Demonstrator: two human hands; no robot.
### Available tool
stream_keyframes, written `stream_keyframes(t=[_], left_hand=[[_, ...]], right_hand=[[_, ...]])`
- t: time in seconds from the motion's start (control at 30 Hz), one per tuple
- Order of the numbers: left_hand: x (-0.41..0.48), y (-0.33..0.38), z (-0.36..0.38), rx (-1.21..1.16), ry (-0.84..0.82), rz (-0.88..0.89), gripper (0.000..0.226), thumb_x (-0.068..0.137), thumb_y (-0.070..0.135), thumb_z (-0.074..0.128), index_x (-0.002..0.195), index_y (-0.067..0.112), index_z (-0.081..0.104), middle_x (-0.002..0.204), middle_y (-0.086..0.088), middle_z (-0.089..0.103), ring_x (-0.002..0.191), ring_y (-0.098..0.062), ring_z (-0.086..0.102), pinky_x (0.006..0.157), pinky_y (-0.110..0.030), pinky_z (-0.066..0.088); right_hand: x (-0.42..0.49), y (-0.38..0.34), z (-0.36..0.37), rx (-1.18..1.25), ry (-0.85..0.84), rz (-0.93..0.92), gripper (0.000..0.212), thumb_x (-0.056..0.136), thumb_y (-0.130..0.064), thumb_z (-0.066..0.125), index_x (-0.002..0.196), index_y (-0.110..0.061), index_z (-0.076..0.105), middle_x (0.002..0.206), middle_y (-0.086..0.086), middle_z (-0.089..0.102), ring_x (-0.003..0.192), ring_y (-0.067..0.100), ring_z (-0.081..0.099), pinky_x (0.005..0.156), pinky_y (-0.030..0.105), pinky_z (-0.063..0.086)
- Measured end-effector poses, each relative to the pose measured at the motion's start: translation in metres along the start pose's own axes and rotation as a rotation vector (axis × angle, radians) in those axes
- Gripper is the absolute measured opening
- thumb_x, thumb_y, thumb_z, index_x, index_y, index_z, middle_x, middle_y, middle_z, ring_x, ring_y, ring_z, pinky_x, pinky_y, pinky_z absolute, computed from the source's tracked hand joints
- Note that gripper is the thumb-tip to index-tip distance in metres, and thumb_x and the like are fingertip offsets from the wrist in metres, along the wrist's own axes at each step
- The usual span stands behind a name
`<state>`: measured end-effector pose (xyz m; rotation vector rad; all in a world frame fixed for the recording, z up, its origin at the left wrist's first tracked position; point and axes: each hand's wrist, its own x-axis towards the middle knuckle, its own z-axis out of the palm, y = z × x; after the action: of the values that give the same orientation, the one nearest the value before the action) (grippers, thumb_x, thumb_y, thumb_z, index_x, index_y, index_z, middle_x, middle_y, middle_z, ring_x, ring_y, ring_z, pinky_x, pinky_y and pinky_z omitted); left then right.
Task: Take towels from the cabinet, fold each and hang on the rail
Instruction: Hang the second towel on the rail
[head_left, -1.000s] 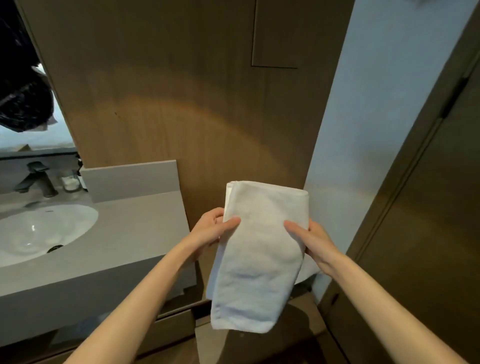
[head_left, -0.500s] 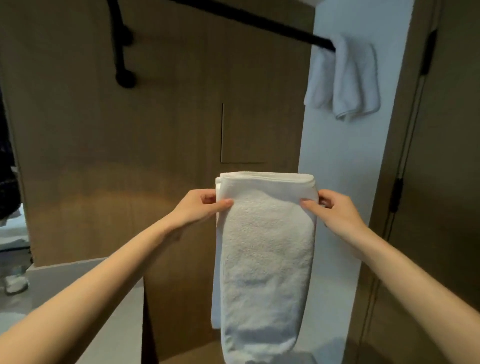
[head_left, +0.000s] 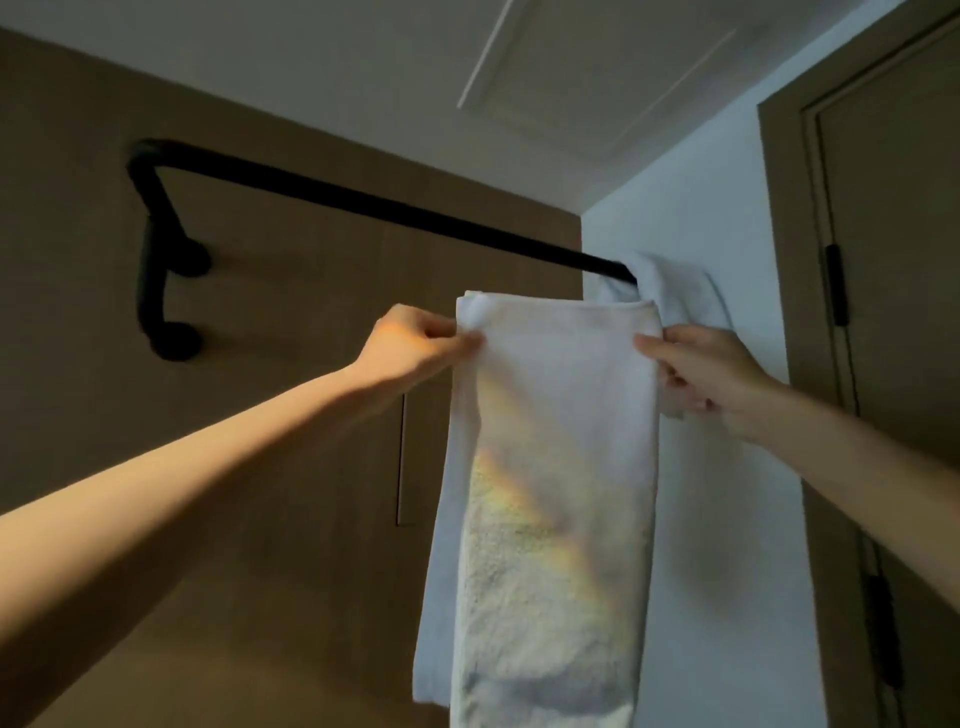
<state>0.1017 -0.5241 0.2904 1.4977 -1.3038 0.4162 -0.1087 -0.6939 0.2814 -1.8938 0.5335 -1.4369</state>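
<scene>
A folded white towel (head_left: 556, 467) hangs lengthwise between my hands, its folded top edge just below the black rail (head_left: 389, 208). My left hand (head_left: 415, 345) pinches the towel's upper left edge. At the upper right edge, my right hand (head_left: 706, 371) pinches it. Another white towel (head_left: 675, 291) is draped over the rail's right end, partly hidden behind the held one. The rail runs from a black wall bracket (head_left: 161, 260) at the left toward the right.
A wood-panelled wall (head_left: 285, 415) stands behind the rail, with a small panel seam in it. At the right are a pale wall (head_left: 727, 519) and a brown door (head_left: 893, 364) with a black hinge. The ceiling shows above.
My view has tilted up from the sink counter to the rail. Both hands have raised the folded towel to just below the rail, beside the hanging towel.
</scene>
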Motion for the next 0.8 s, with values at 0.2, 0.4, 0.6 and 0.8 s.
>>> stream_keyframes(t=[0.2,0.4,0.6,0.8], left_hand=[[0.084,0.033,0.030,-0.459,-0.011,-0.160,0.007,0.094,0.012,0.059,0.091,0.007,0.061,0.060,-0.001,0.071,0.048,-0.013,0.066,0.046,-0.022,0.055],[0.144,0.052,0.053,-0.548,0.091,-0.124,0.011,0.094,0.006,0.058,0.088,-0.004,0.059,0.064,-0.008,0.069,0.048,-0.014,0.066,0.049,-0.023,0.057],[0.194,0.060,0.066,-0.515,0.264,-0.083,0.018,0.092,0.005,0.060,0.075,-0.001,0.063,0.069,-0.008,0.071,0.057,-0.013,0.069,0.059,-0.021,0.058],[0.236,0.051,0.085,-0.332,0.337,0.058,0.007,0.085,0.011,0.070,0.088,0.007,0.065,0.101,-0.016,0.069,0.087,-0.021,0.068,0.085,-0.028,0.056]], right_hand=[[0.071,-0.026,-0.003,0.314,0.035,0.005,0.010,0.097,-0.015,0.057,0.103,-0.007,0.057,0.067,0.000,0.072,0.045,0.008,0.064,0.050,0.019,0.047],[0.137,-0.031,-0.011,0.481,0.068,-0.062,0.023,0.098,-0.007,0.054,0.114,0.010,0.053,0.101,0.019,0.066,0.066,0.019,0.065,0.058,0.021,0.056],[0.199,-0.032,-0.014,0.498,-0.012,-0.152,0.020,0.098,-0.008,0.052,0.115,0.003,0.054,0.097,0.009,0.068,0.076,0.017,0.067,0.076,0.027,0.057],[0.259,-0.017,0.005,0.354,-0.059,-0.320,0.014,0.082,-0.010,0.071,0.095,-0.012,0.067,0.094,0.006,0.067,0.085,0.017,0.064,0.082,0.030,0.053]])
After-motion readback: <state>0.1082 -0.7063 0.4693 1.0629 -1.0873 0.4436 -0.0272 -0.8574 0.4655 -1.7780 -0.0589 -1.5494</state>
